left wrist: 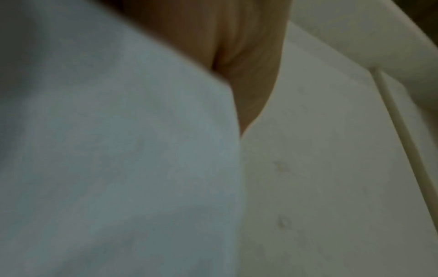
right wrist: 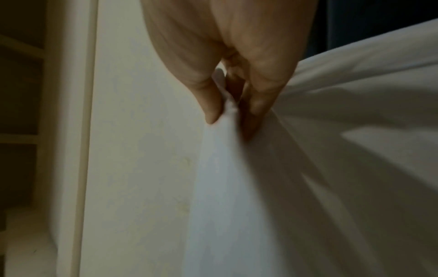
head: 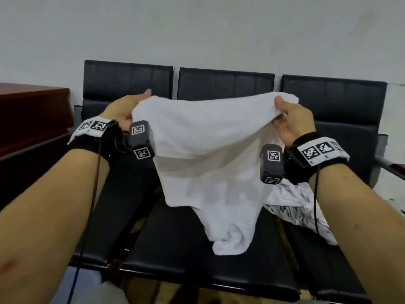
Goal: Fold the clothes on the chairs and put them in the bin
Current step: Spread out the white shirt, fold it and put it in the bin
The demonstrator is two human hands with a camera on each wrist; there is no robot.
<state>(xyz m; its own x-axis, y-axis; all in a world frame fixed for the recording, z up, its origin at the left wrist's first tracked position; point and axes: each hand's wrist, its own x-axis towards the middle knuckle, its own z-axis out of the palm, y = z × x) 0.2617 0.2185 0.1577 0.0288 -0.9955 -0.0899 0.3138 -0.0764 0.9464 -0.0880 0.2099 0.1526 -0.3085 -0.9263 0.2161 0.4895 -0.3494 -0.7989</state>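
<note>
Black chairs [head: 219,249] line the pale wall, and over the middle seat you hold the white garment [head: 208,154] up by its top edge, its lower end bunched on the cushion. Your left hand [head: 126,110] and right hand [head: 293,121] each pinch a corner, likely to spread it flat before folding. A patterned cloth [head: 295,205] waits on the right seat.

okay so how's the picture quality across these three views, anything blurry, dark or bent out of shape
Head view: evenly lit and fairly sharp, though the wide lens bows the black chairs and stretches the forearms. Left wrist view: dim and badly blurred, the white garment fills most of it. Right wrist view: dim, soft, with deep shadow folds in the cloth below the right hand.
</note>
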